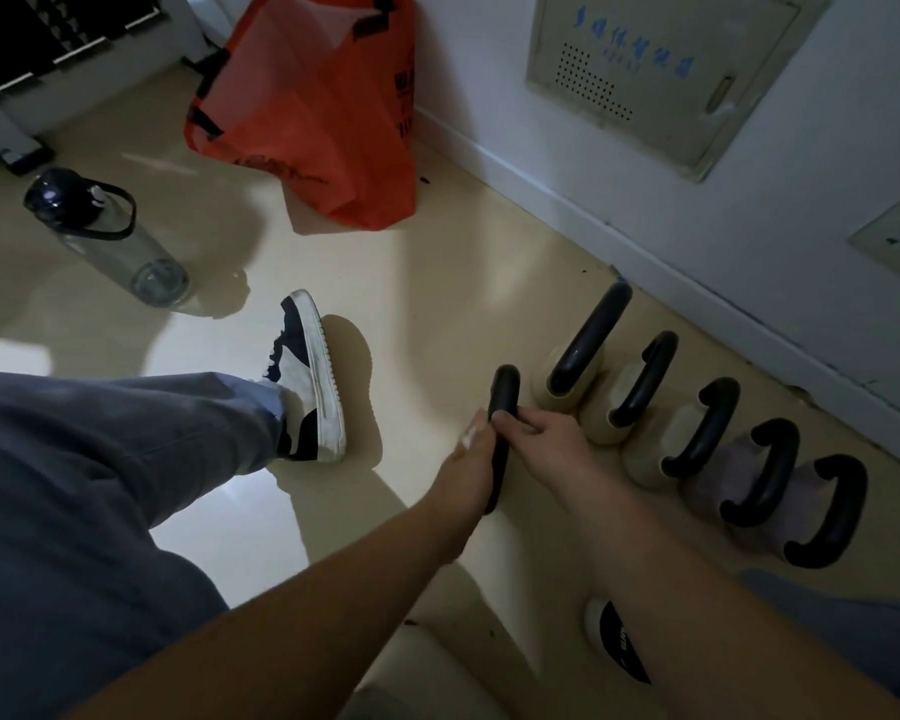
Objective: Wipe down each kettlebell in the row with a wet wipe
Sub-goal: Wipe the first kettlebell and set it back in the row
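Both hands, left hand [471, 462] and right hand [539, 439], grip kettlebell handle [505, 392]; cabinet writing [632, 41] unreadable.

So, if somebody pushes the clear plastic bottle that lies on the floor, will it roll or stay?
The clear plastic bottle with a dark lid lies on its side on the smooth glossy floor, so it would probably roll. It looks empty, thus likely light. Its loop strap might stop the rolling soon.

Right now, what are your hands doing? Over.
Both hands on one kettlebell handle. Left hand holds the wipe, right hand grips. Five kettlebells wait alongside. Nothing blocking.
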`<state>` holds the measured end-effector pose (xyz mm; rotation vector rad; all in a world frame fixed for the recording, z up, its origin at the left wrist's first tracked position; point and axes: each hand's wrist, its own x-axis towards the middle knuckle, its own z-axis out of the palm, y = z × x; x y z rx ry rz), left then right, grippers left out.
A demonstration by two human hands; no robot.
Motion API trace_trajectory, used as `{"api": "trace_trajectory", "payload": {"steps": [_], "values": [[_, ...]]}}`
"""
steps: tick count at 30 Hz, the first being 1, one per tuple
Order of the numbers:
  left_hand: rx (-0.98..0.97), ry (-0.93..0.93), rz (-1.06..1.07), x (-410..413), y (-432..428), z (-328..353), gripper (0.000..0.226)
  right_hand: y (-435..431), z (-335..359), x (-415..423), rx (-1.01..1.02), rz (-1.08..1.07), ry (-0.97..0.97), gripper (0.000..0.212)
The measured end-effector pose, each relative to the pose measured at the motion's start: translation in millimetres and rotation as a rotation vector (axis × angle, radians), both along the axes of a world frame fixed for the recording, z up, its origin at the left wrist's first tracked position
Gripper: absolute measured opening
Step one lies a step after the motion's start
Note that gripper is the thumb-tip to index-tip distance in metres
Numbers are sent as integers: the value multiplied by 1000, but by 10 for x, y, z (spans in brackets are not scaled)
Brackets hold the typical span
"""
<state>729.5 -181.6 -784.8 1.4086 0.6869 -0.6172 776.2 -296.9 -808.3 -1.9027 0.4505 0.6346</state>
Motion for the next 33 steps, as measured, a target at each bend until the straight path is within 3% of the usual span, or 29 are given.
{"api": "trace_trajectory", "payload": {"steps": [3, 5, 8, 9, 11, 13, 15, 17, 19, 22, 25, 28, 30, 33], "values": [[96, 22, -52, -332, -111, -47, 49, 22, 44, -15, -12, 1, 9, 41], [78, 1, 28, -246, -198, 130, 46, 32, 33, -45, -63, 4, 12, 32], [-52, -96, 51, 82, -76, 452, 38, 48, 140, -43, -116, -185, -1, 44], [-148, -61, 78, 219, -22, 496, 40, 33, 212, -15, -29, -324, 60, 49], [-248, -10, 117, 358, 129, 578, 48, -29, 389, 32, 347, -536, 259, 60], [-324, 50, 119, 350, 243, 500, 52, -163, 426, 0, 660, -536, 322, 83], [-454, 118, 128, 295, 278, 447, 53, -281, 426, -128, 761, -412, 356, 97], [-560, 137, 120, 257, 233, 447, 49, -321, 419, -221, 825, -335, 354, 80], [-595, 124, 68, 260, 189, 451, 41, -307, 402, -277, 763, -315, 274, 63], [-462, 139, 24, 280, 182, 444, 38, -285, 369, -283, 594, -316, 239, 47], [-200, 88, 107, 343, 258, 309, 29, -387, 322, -139, 386, -460, 218, 50], [28, 19, 101, 372, 395, 153, 19, -516, 327, -43, -53, -586, 110, 50], [299, -76, -44, 350, 461, -39, 19, -540, 358, -100, -292, -507, -24, 48], [572, -177, -434, 256, 430, -272, 38, -350, 358, -273, -270, -362, -132, 40]]}}
